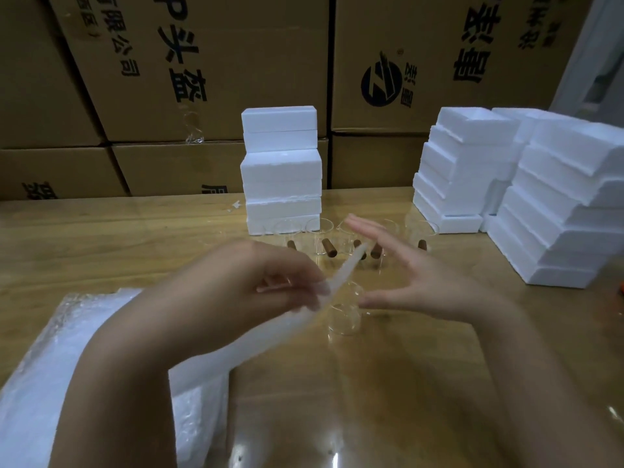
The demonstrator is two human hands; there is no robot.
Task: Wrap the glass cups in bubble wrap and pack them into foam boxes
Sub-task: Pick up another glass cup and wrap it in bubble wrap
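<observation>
A clear glass cup stands mid-table, with a bubble wrap strip slanting past its 10 o'clock side. More cups, brown-handled, line its 12 o'clock before stacked foam boxes. Stepped foam piles sit at 2 o'clock.

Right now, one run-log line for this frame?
left hand: holds bubble wrap sheet | right hand: open | glass cup: unwrapped on table

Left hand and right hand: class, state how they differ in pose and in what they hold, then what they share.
The left hand has curled fingers; the right hand has straight, spread fingers. The left hand pinches a bubble wrap sheet; the right hand grips nothing. Both are bare and held above the wooden table, close to the nearest glass cup.
</observation>
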